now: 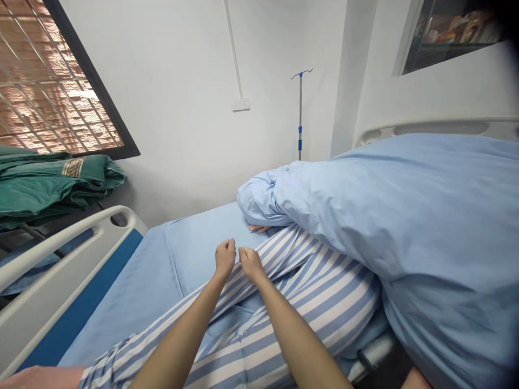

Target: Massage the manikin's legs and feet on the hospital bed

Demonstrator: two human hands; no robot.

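Observation:
My left hand (225, 256) and my right hand (250, 263) are side by side above the bed, a small gap between them. Both are closed, thumbs and fingers pressed together; whether any cloth is pinched in them I cannot make out. Nearest to them are blue-and-white striped trousers (324, 292) on the legs of a figure lying across the bed. A bare foot (48, 376) shows at the lower left. The figure's fingers (259, 228) stick out from under a light blue quilt (365, 205), which covers the upper body.
Light blue sheet (203, 237) covers the mattress. A white and blue bed end board (93, 254) stands at the left, with folded green cloth (48, 183) beyond it. An IV pole (300, 108) rises behind the bed. A bed rail (377, 351) is at the lower right.

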